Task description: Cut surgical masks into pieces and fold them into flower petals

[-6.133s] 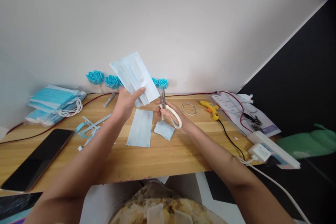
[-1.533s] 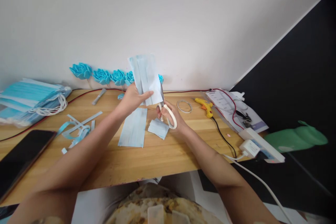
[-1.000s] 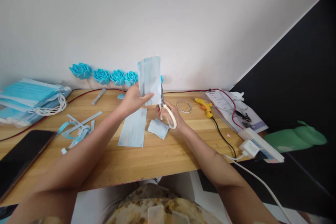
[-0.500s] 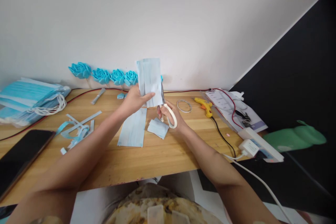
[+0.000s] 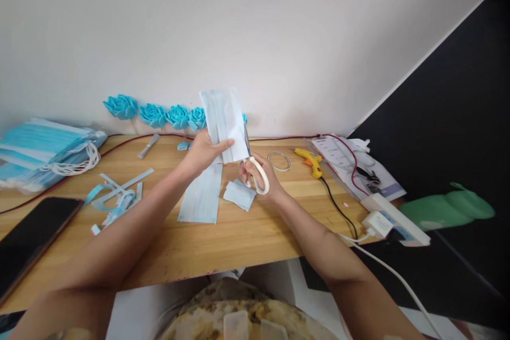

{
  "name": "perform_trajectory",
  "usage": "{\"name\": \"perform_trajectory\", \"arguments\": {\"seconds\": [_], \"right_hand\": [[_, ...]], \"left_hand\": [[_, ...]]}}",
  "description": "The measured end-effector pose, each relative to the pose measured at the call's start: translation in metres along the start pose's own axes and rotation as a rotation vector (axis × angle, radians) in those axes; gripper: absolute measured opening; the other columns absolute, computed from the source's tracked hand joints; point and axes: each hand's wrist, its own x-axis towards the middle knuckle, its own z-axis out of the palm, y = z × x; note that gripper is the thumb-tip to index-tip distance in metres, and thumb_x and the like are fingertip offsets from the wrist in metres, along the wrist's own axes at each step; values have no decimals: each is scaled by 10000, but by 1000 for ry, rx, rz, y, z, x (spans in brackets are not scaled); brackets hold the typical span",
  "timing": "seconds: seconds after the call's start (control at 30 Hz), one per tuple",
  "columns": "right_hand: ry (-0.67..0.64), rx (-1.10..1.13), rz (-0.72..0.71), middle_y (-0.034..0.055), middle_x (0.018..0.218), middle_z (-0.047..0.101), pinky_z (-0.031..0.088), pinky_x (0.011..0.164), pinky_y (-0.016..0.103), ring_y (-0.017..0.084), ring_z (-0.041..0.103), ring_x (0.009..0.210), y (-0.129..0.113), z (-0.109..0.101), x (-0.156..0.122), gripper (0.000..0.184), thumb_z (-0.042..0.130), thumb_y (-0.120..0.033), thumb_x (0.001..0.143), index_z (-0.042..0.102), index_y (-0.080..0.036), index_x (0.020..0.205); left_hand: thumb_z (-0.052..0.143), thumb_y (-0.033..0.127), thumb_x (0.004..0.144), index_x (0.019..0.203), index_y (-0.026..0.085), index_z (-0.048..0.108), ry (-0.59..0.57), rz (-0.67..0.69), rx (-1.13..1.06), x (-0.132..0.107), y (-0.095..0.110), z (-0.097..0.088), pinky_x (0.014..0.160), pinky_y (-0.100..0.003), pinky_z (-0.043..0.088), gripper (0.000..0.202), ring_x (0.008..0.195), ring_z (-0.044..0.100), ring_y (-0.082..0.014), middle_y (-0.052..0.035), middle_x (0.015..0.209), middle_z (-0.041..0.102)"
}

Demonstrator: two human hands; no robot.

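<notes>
My left hand [image 5: 205,150] grips a pale blue, pleated piece of face-mask fabric [image 5: 225,117] upright above the table, thumb across its front. White-handled scissors [image 5: 261,176] are in my right hand [image 5: 269,170], fingers through the loops. Their blades lie along the right edge of the fabric; how far they are parted I cannot tell. Beneath my hands, a flat pale blue strip [image 5: 201,196] and a small stack of cut pieces [image 5: 239,195] rest on the table.
Blue fabric flowers [image 5: 153,115] stand along the wall. Face masks [image 5: 43,143] are piled left, near thin offcuts [image 5: 119,196] and a phone [image 5: 35,239]. A tape roll [image 5: 279,161], yellow glue gun [image 5: 309,162], papers [image 5: 358,162], power strip [image 5: 398,220] and green bottle [image 5: 446,208] are right.
The top of the held fabric has tilted a little to the left, its lower right corner shifting slightly right. Both hands keep nearly the same places.
</notes>
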Motion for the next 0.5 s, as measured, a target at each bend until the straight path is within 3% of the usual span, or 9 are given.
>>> {"name": "perform_trajectory", "arguments": {"seconds": [0.5], "right_hand": [[13,13,-9,-47,525,539,338,396,227,81,471,417,3,1,1,508,721,-667,772,554,-192,708]], "left_hand": [[775,395,733,1004,125,696,-5,1,4,0,-1,0,959,-487,564,391,1116,689,-349,-133,1133,754]]}}
